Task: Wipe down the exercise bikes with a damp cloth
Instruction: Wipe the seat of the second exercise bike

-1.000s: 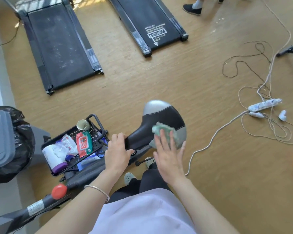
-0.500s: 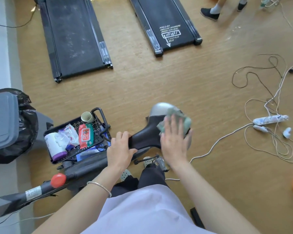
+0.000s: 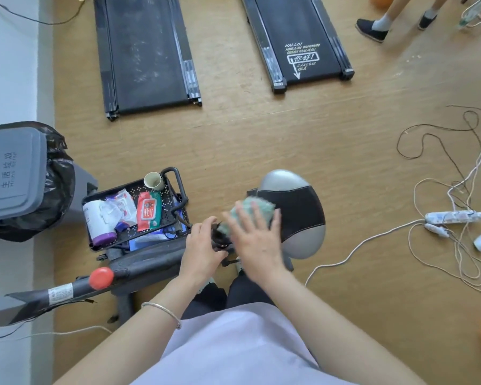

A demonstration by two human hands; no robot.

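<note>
The exercise bike's black and silver saddle [image 3: 297, 215] sits in the middle of the view, with its dark frame [image 3: 147, 263] and a red knob [image 3: 101, 278] running to the lower left. My right hand [image 3: 257, 240] lies flat, fingers spread, pressing a pale green cloth [image 3: 254, 208] onto the saddle's left part. Around the narrow nose of the saddle, my left hand [image 3: 203, 250] is closed. The nose itself is mostly hidden under both hands.
A black mesh basket [image 3: 175, 187] with wipes, a cup and a bottle stands left of the saddle. A grey bin [image 3: 11, 173] with a black bag is at far left. Two treadmills [image 3: 145, 51] lie ahead. Cables and a power strip [image 3: 456, 218] sprawl right. Another person's feet [image 3: 372, 26] are top right.
My right hand has slid the cloth from the saddle's wide back end toward its nose, on the left. My left hand has kept its hold on the nose.
</note>
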